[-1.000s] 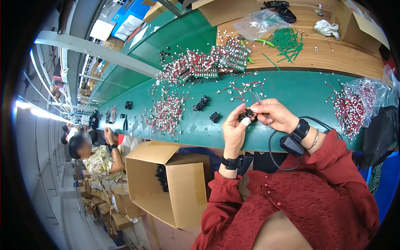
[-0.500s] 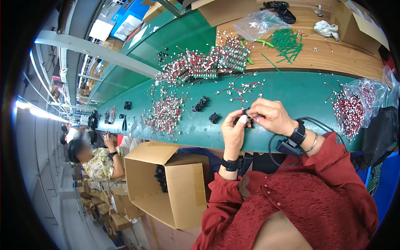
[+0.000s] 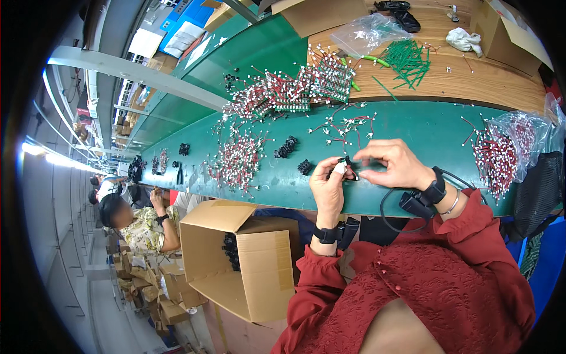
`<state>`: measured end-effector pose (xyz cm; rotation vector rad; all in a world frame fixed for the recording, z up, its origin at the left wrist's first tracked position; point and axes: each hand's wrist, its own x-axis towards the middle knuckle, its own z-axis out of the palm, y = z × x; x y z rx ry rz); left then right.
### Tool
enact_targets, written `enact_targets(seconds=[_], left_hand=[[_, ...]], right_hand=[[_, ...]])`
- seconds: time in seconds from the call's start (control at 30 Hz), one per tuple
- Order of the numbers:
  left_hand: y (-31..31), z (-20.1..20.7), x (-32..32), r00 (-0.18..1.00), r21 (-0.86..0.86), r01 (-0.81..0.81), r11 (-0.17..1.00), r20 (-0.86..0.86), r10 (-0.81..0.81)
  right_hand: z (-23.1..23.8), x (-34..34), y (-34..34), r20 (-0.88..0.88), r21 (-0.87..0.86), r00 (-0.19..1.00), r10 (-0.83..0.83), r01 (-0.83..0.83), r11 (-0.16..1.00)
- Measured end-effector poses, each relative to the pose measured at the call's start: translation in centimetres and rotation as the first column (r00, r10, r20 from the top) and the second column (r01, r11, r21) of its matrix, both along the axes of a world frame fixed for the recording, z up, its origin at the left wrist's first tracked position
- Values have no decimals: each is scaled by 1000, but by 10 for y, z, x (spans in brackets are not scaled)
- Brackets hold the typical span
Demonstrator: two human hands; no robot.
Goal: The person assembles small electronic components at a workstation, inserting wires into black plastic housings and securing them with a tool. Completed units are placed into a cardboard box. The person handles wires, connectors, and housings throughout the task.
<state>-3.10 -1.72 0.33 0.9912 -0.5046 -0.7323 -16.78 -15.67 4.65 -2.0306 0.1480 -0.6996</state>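
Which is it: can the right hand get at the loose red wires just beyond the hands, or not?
Probably yes: the right hand looks open, thumb and fingers apart, and nothing seems to stand between it and the loose red wires on the green table.

No text, number or sign is readable. Toward 11 o'clock, the blue box [image 3: 177,25] carries small dark marks near its upper end, too tiny to make out. Between 10 and 11 o'clock, just beside that box, is a white sheet [image 3: 143,43]; whether it bears print cannot be told. Also toward 11 o'clock, a pale strip of paper [image 3: 197,52] lies on the green surface [image 3: 236,50], any writing on it too small to tell. Near 10 o'clock, a small pale patch [image 3: 92,107], possibly a label, is illegible.
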Motion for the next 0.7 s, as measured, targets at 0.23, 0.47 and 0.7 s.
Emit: enact_targets(seconds=[0.23, 0.47, 0.7], left_hand=[[8, -3, 1, 990, 107, -16, 994, 138, 1], [6, -1, -2, 988, 81, -38, 996, 155, 25], [7, -2, -5, 976, 117, -60, 991, 215, 34]], right_hand=[[-7, 7, 1, -14, -243, 985, -173, 164, 956], [-8, 1, 3, -75, -404, 978, -196, 150, 902], [-7, 2, 6, -7, -528, 973, -232, 194, 827]])
